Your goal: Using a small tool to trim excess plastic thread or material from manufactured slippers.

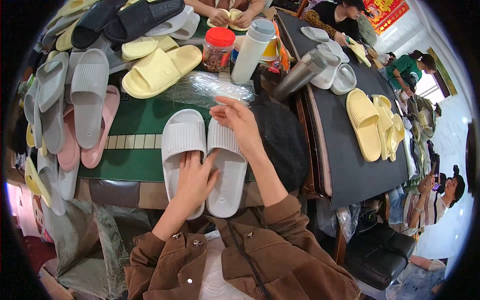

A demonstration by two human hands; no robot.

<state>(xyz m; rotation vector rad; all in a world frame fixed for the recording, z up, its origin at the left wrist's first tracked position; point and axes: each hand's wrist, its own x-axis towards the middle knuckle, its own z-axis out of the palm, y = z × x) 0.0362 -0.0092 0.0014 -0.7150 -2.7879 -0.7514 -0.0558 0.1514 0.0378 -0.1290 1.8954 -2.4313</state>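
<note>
Head: brown pieces in red-lidded jar; left fingers inside grey slipper, grip unclear; right fingers apart.

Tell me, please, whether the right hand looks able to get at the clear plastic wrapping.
Probably yes: the right hand appears loosely open and close to the clear plastic wrapping, with nothing visible standing between them.
</note>
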